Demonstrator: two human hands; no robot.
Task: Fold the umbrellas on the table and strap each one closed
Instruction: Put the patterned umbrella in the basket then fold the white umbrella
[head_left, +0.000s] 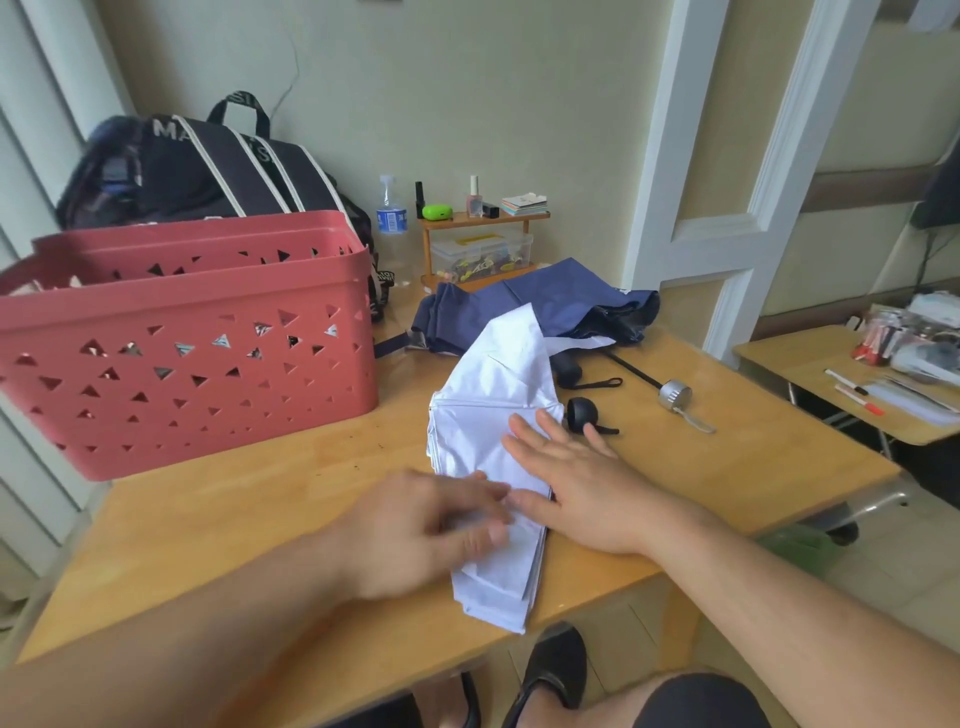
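**Technician:** White fabric of the white umbrella (485, 467) lies flattened on the wooden surface (727, 457), near its front edge, with the pleats partly gathered. The step in hand appears to be folding: the canopy is being smoothed, and no strap is fastened yet.

**Supervisor:** State of the hands?

**Technician:** The right hand (576, 478) lies flat on the canopy, fingers straight and spread, pressing it down. The left hand (431, 530) is blurred; its fingers seem to pinch a fold at the canopy's near part, but the grip cannot be told for certain. Both forearms reach in from the near side, and the two hands almost touch.

**Supervisor:** Next requirement?

**Technician:** Judged from the layout, the pleats need wrapping tight around the shaft, then the strap must be found and closed. The strap is not identifiable here.

**Supervisor:** Remaining work?

**Technician:** The blue umbrella (545, 301) lies loose behind the white one, beside the red basket (197, 338), unstrapped.
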